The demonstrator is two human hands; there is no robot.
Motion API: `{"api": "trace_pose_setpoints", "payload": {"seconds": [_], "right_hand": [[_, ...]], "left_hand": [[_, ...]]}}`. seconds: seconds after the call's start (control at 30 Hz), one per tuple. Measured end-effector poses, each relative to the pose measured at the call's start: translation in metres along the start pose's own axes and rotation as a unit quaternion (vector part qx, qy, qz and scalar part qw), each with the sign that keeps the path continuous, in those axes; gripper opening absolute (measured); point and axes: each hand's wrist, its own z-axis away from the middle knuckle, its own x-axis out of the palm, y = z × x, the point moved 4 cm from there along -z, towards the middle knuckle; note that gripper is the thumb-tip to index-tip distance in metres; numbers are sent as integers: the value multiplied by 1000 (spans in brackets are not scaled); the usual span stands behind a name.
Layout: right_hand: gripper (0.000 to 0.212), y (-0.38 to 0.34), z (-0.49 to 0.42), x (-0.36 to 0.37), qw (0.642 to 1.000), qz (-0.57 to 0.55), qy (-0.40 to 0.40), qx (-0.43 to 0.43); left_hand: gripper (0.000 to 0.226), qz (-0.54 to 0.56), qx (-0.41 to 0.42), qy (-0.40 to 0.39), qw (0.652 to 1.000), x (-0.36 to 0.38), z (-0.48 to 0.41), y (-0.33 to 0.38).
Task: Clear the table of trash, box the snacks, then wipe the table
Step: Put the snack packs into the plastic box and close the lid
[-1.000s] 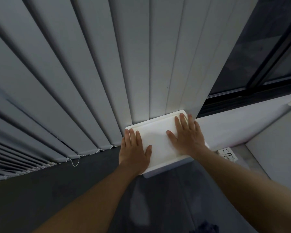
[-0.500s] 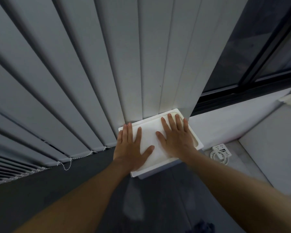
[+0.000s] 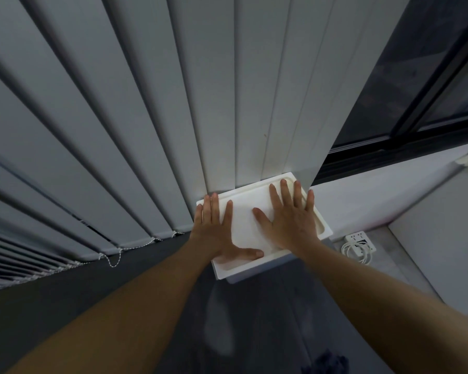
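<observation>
The person is working with bare skin showing: left hand [image 3: 216, 233] and right hand [image 3: 289, 222] uncovered, both forearms showing bare from the white box [image 3: 242, 211] back toward the camera.

Pretty dim room. Tall grey vertical blinds [image 3: 146, 117] fill most of the view, with a bead chain [image 3: 114, 259] linking their bottoms. There's a dark window [image 3: 416, 76] on the right with a white wall [image 3: 376, 190] under it. A power strip [image 3: 360, 240] with a coiled cable sits on the floor [image 3: 65, 287].

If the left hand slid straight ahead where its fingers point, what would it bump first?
Most likely the blinds: the left hand lies flat on the white lid, fingertips at its far edge, close by them.
</observation>
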Motion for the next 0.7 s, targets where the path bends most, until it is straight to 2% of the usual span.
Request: {"api": "trace_pose_setpoints", "payload": {"seconds": [0.13,0.2,0.3,0.7], "right_hand": [[89,0,-1,3,1000,3,-9,1],[89,0,-1,2,1000,-10,5,3],[89,0,-1,-1,999,-31,24,5],[88,-4,4,-2,1000,-3,-7,-1]], "left_hand": [[149,17,-31,-79,996,-3,-2,0],[150,31,-36,-93,994,-3,-3,1],[150,29,-32,-83,996,-2,-3,0],[144,21,-19,-48,998,-3,-2,0]]}}
